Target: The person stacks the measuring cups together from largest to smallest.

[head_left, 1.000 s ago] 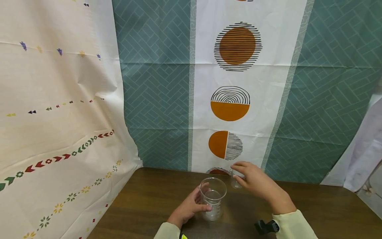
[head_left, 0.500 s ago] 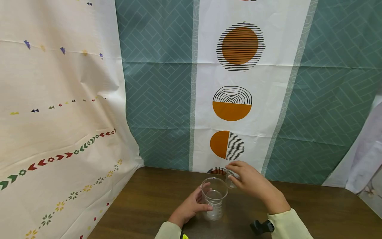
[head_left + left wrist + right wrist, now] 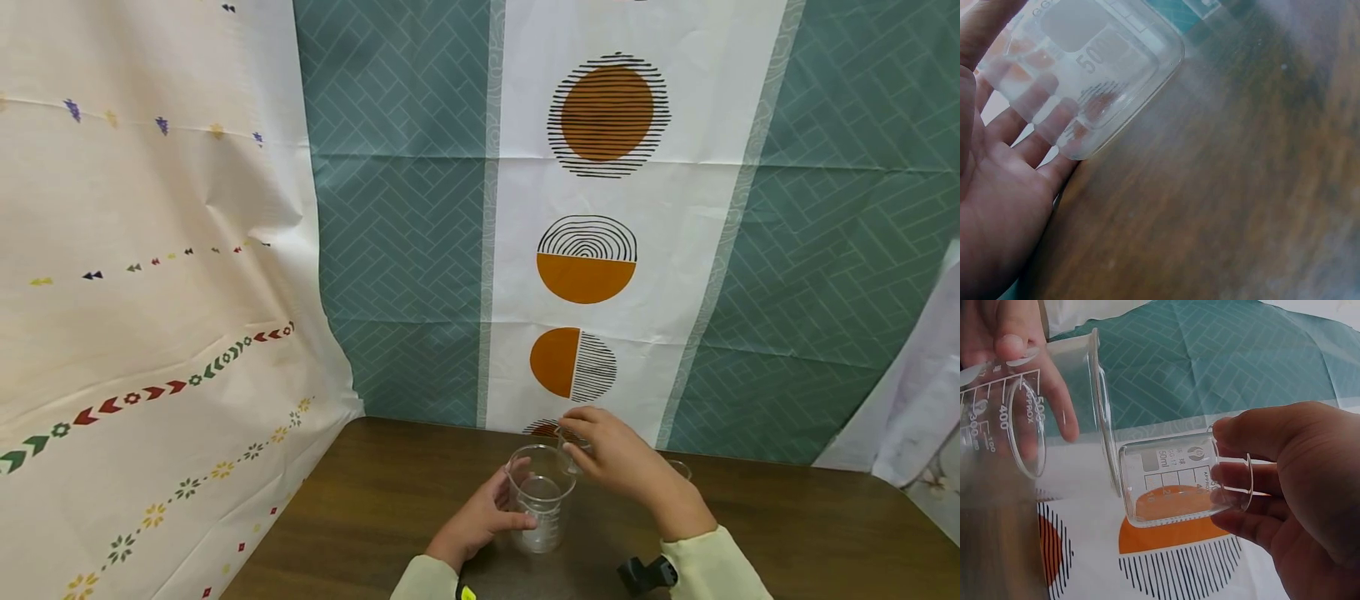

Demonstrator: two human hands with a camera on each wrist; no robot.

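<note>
My left hand (image 3: 478,523) holds a large glass beaker (image 3: 542,535) upright on the table, thumb at its near side and fingers behind. Its printed scale reads up to 500 in the right wrist view. Inside it shows a second glass rim (image 3: 1043,447), that of a smaller beaker nested within. With thumb and fingertips, my right hand (image 3: 621,463) grips a small 50 ml beaker (image 3: 1169,478) near its rim. The small beaker's base sits right at the large beaker's rim in the right wrist view; no contents show in it.
Another glass rim (image 3: 681,468) peeks out behind my right wrist. The brown wooden table (image 3: 375,500) ends at a green and white patterned cloth (image 3: 405,333). A cream printed cloth (image 3: 187,375) hangs along the left side.
My right hand has moved left with the small beaker, from behind the large beaker's right side to its rim. The glass rim behind my right wrist has come into view. My left hand keeps its hold.
</note>
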